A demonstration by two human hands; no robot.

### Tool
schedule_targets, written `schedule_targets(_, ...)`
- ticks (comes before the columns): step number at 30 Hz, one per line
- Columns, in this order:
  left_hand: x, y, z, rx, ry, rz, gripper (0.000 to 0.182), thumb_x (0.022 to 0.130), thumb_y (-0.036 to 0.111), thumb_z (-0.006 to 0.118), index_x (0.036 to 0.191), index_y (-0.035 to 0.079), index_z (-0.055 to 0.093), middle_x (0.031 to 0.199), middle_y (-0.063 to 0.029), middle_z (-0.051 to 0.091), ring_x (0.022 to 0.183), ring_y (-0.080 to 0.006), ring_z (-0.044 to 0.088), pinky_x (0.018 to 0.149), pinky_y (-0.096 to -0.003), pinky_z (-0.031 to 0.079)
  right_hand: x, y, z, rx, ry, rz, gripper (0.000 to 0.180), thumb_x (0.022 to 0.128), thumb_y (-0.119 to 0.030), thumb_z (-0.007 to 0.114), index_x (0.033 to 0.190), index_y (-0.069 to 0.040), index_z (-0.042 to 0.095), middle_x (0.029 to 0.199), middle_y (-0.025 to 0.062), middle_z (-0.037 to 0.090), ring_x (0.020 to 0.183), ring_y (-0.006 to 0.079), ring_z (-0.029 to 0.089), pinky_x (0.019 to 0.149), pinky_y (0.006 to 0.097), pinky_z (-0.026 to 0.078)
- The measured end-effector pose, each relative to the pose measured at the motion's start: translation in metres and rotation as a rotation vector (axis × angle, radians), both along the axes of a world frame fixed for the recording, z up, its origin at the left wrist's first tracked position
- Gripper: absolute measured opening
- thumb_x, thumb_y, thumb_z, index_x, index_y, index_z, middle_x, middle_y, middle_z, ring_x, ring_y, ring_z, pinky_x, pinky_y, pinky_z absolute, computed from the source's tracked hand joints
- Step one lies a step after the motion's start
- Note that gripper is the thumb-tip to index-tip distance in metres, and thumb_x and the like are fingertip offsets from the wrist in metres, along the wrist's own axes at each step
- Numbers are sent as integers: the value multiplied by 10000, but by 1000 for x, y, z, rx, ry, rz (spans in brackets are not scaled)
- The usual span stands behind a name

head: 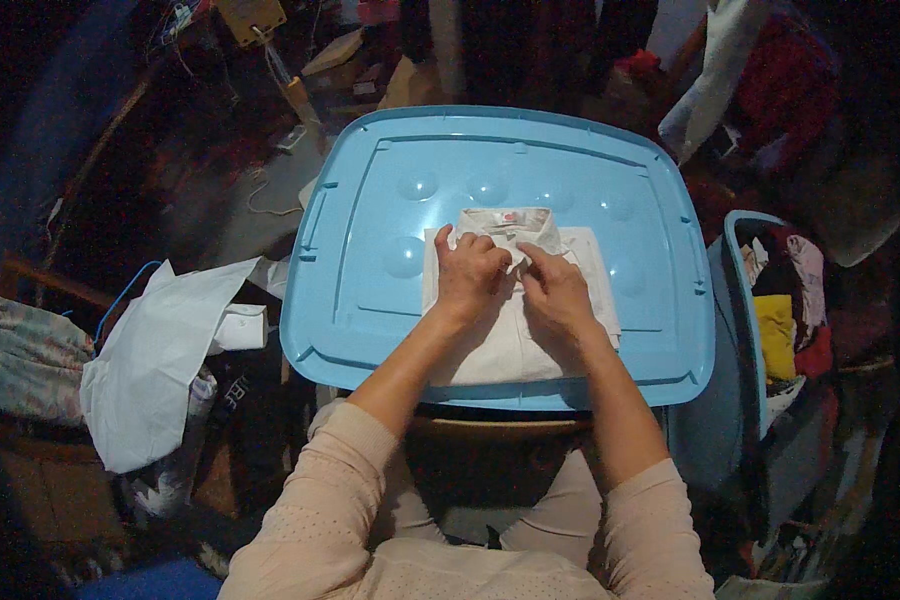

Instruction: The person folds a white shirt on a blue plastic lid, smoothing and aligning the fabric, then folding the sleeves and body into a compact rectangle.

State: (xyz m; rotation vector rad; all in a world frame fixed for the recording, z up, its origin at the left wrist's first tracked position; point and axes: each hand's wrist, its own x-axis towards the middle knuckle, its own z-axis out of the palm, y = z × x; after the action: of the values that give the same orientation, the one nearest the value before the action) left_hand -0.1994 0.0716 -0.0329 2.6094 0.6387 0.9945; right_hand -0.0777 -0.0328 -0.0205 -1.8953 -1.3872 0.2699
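Note:
A folded white collared shirt [510, 352] lies face up on a light blue plastic lid [525, 161], its collar [508, 219] turned away from me. A label with a red mark shows inside the collar. My left hand [472, 274] is on the left of the shirt's front just below the collar, with its thumb and fingers curled onto the cloth. Opposite it, my right hand [559, 289] has index finger and thumb on the cloth at the front opening. The two hands' fingertips are close together, and the small part between them is partly hidden.
On the right stands a blue plastic bin [742, 315] containing cloths, one of them yellow [775, 337]. To the left, a white plastic sheet or bag [161, 367] lies beside another folded white garment [241, 328]. A patterned cloth [34, 364] hangs over a wooden chair.

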Motion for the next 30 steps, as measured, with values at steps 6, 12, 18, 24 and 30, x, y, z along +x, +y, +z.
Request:
schedule_targets(6, -1, -2, 3, 3, -82, -43, 117, 686, 159, 726, 723, 128, 620, 771, -44, 581, 843, -239, 579, 886, -447, 363, 7, 10, -5, -210, -327, -5, 230, 822, -87, 524, 1039, -109, 596, 860, 137, 634, 853, 351, 612, 745, 470, 445)
schedule_targets(12, 2, 5, -5, 4, -176, -78, 159, 646, 108, 732, 711, 113, 586, 723, -69, 556, 680, -287, 567, 616, -406, 439, 6, 5, 3, -98, -319, -64, 163, 740, -98, 634, 883, -82, 556, 817, 134, 614, 819, 348, 619, 700, 470, 468)
schedule_targets(18, -4, -6, 8, -5, -164, -89, 147, 640, 91, 709, 702, 107, 576, 719, -65, 554, 699, -281, 579, 607, -396, 445, 5, -4, 17, -176, -230, -73, 153, 757, -188, 670, 826, -76, 593, 821, 135, 639, 809, 351, 629, 702, 467, 492)
schedule_targets(24, -11, 2, 10, -46, -51, -55, 166, 653, 143, 723, 768, 104, 610, 750, -77, 573, 749, -288, 593, 698, -417, 454, 7, 1, 18, -220, -84, -206, 173, 808, -264, 644, 800, -92, 643, 809, 144, 669, 795, 354, 646, 696, 465, 502)
schedule_targets(30, -11, 20, 11, -242, -158, -316, 282, 771, 178, 612, 1046, 139, 661, 1036, -78, 647, 1046, -252, 579, 975, -390, 350, 9, 3, 11, -188, -155, -178, 172, 806, -268, 653, 831, -99, 642, 808, 139, 670, 792, 352, 648, 698, 465, 510)
